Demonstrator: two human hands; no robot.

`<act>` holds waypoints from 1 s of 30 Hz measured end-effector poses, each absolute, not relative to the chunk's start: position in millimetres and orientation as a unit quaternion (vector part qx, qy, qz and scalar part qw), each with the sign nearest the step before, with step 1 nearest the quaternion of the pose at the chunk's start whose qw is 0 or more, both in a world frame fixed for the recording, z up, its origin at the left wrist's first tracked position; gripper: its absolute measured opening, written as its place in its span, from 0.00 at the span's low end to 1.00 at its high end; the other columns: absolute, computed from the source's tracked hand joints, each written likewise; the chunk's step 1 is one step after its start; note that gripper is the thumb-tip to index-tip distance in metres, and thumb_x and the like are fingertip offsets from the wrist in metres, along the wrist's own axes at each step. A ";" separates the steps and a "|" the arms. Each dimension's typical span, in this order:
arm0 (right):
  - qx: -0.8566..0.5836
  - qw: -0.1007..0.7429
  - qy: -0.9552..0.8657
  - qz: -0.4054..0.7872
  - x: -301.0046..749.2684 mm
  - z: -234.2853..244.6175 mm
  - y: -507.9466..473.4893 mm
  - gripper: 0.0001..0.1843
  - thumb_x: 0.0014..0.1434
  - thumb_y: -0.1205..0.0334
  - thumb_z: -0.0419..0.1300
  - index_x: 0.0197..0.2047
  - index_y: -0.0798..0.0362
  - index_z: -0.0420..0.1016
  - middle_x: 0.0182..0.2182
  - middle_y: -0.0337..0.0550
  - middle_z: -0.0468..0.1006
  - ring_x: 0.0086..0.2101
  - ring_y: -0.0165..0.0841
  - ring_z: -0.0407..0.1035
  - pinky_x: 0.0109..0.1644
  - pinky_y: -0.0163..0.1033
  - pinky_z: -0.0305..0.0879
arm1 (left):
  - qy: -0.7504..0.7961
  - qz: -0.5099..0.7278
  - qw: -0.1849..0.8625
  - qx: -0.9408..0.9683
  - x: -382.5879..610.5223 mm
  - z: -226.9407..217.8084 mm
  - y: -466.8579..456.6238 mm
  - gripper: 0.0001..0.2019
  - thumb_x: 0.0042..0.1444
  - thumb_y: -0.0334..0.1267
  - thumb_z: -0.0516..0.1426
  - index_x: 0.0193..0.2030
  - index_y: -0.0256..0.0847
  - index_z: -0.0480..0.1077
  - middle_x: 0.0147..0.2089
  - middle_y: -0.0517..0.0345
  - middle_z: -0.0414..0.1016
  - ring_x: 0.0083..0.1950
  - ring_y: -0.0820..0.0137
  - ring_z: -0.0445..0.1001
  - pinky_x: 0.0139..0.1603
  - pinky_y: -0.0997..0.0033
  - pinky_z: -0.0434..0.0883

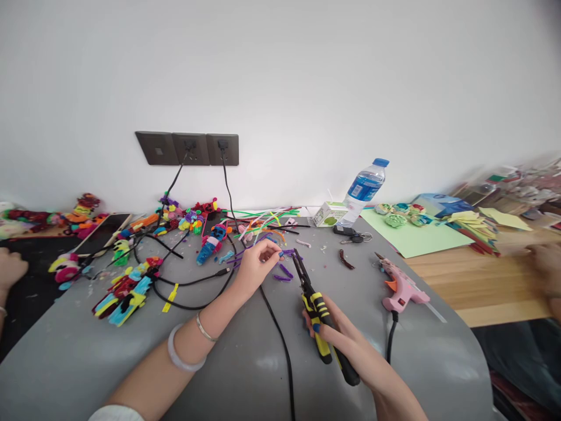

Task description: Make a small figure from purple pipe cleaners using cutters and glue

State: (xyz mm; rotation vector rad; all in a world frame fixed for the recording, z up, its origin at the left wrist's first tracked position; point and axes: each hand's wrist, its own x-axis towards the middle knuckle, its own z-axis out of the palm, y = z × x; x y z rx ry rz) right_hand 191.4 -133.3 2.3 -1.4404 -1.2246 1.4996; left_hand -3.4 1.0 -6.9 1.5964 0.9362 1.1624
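In front of me my left hand (258,264) is closed in a pinch on a purple pipe cleaner (287,252), whose short end points toward the pliers. My right hand (339,330) is wrapped round the yellow and black handles of the pliers (322,310). Their dark jaws rise just right of my left fingertips, by the pipe cleaner's end; whether they touch it I cannot tell. Two short purple pieces (286,271) lie on the grey table (245,362) below my fingertips. Behind my left hand are loose pipe cleaners (267,216) in several colours.
Pipe-cleaner figures (127,292) and black cables (193,307) cover the left. A water bottle (366,187), a small box (329,214) and keys (357,237) stand or lie at the back. To the right lies a pink glue gun (401,289). Other people's hands (11,269) show at both edges.
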 end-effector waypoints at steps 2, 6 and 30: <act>-0.559 0.356 -0.480 0.574 190.0 3.2 -133.1 0.28 0.53 0.58 0.59 0.58 0.52 0.67 0.40 0.45 0.76 0.39 0.37 0.69 0.44 0.40 0.67 | 0.377 0.474 0.453 0.654 -3.6 -7.2 1.0 0.03 0.57 0.35 0.57 0.36 0.39 0.71 0.31 0.57 0.79 0.34 0.69 0.77 0.35 0.73 0.69; -0.559 0.357 -0.495 0.561 189.0 3.4 -134.1 0.26 0.54 0.59 0.58 0.57 0.51 0.68 0.40 0.44 0.76 0.40 0.36 0.70 0.45 0.39 0.67 | 0.374 0.479 0.443 0.659 -3.4 -7.2 1.4 0.02 0.57 0.33 0.57 0.36 0.39 0.71 0.31 0.57 0.78 0.35 0.68 0.78 0.35 0.73 0.69; -0.573 0.339 -0.510 0.544 187.9 -2.4 -134.7 0.30 0.54 0.61 0.57 0.61 0.51 0.61 0.43 0.43 0.74 0.40 0.34 0.68 0.41 0.36 0.66 | 0.370 0.480 0.453 0.654 -3.7 -2.1 -0.6 0.04 0.57 0.36 0.57 0.35 0.39 0.71 0.32 0.56 0.79 0.34 0.69 0.77 0.36 0.73 0.70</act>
